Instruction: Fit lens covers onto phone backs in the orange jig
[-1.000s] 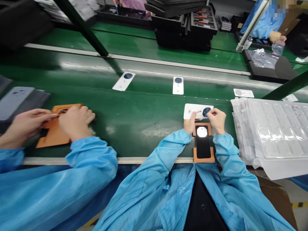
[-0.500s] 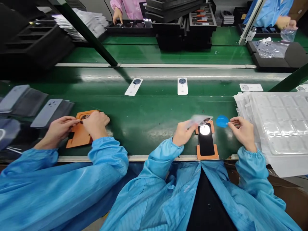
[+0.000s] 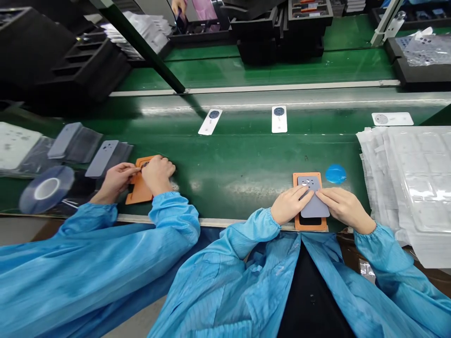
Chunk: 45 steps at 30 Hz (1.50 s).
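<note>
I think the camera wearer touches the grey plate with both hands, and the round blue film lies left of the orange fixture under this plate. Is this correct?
Not quite: the round blue film lies to the right of the orange fixture, as the head view shows. The left hand and right hand do both touch the grey plate.

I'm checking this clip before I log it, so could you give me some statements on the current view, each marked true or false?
1. The wearer's left hand and right hand both touch the grey panel. True.
2. The grey panel hides the whole orange fixture. False: parts of the orange fixture show around it.
3. The blue disc lies on the orange fixture. False: the blue disc lies on the green work surface, apart from it.
4. A co-worker's hands are at another orange fixture. True.
5. The clear trays are left of the wearer's hands. False: the clear trays are to the right.
</note>
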Tool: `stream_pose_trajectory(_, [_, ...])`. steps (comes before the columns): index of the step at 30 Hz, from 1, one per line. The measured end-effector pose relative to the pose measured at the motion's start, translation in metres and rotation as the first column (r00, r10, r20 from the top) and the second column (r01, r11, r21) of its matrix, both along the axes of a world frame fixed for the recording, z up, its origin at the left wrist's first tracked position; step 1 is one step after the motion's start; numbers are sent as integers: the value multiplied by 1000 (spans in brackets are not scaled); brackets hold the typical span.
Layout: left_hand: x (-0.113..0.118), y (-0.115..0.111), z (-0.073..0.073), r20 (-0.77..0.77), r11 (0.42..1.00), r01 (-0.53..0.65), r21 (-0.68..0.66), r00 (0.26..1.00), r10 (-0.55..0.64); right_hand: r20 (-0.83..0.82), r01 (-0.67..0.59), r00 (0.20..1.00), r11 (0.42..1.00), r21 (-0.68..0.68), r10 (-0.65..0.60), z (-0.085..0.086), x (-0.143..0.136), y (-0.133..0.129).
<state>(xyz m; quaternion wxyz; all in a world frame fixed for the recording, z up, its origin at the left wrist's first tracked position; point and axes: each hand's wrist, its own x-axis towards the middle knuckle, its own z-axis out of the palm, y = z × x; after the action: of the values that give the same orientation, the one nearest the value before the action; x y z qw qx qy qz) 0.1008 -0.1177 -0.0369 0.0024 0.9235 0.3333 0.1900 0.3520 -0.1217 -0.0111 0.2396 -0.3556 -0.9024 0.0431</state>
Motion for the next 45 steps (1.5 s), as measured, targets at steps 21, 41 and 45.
stream_pose_trajectory(21, [2,6,-5,-206,992,-83,-100,977,61,276,-15,960,997,-80,36,-21,-16,16])
stream_pose_trajectory(41, [-6,-16,-2,-189,965,-67,-254,982,19,317,30,948,997,-75,-4,-20,-11,-3])
stream_pose_trajectory(45, [-5,-20,3,-164,950,-69,-304,986,19,287,66,957,992,-105,-33,-18,-11,-13])
